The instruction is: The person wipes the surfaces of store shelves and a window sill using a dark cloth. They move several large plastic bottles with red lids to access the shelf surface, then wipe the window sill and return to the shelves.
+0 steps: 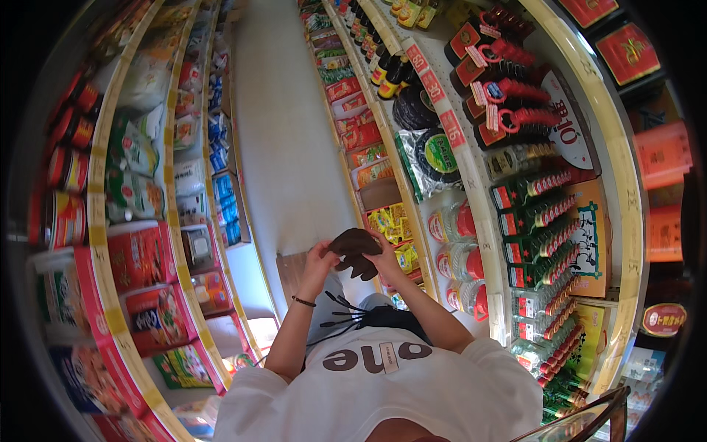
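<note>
Both my hands are raised in front of my waist and pinch a dark brown, soft-looking item (354, 246), perhaps a glove or cloth, with several finger-like lobes hanging down. My left hand (319, 263) grips its left end; a dark beaded bracelet (304, 301) circles that wrist. My right hand (385, 258) holds the right end between thumb and fingers. Below the item, black cords (342, 314) spread over my trousers. What exactly the item is, I cannot tell.
Store shelves with bagged and jarred foods (135, 199) line the left. On the right, shelves carry green-glass bottles (530, 237), plastic jugs (461, 262) and round dark packs (436, 154). A pale floor aisle (287, 138) runs between them. A brown cardboard piece (291, 282) lies beside my left forearm.
</note>
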Available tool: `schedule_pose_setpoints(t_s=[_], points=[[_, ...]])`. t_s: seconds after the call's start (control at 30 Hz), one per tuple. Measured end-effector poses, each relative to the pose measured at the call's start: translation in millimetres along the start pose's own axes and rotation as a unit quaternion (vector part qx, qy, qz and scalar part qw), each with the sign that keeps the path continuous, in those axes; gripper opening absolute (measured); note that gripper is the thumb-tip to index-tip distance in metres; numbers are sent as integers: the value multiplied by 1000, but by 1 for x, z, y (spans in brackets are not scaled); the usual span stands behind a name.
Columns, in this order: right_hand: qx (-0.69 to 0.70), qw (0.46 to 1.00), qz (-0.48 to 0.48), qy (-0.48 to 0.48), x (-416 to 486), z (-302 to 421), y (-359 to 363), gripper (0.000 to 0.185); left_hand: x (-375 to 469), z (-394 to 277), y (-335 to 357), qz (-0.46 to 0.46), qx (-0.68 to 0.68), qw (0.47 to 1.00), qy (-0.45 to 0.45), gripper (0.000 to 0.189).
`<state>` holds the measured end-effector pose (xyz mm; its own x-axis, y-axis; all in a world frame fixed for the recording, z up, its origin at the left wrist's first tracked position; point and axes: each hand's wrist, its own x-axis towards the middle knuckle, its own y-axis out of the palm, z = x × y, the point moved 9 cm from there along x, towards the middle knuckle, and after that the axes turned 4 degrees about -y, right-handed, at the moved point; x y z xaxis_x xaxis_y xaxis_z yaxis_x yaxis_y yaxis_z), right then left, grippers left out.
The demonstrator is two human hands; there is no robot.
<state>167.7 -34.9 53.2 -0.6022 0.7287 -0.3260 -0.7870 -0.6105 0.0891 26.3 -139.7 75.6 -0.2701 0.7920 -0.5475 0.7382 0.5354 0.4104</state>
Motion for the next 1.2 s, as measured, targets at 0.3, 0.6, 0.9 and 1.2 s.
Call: schedule_pose_setpoints(t_s=[0.3,0.6,0.9,1.2], points=[[-17,999,-36,-1,104,32,4,70,30,-30,-140,-200,52,978,21,27],[-25,997,78,14,213,55,40,64,-22,-39,-202,-375,-99,921,26,26],[-94,989,111,-26,257,68,37,60,40,-46,-150,-338,-106,935,20,24],[-110,988,96,-41,289,98,22,60,64,-53,-148,-335,13,942,-7,25]])
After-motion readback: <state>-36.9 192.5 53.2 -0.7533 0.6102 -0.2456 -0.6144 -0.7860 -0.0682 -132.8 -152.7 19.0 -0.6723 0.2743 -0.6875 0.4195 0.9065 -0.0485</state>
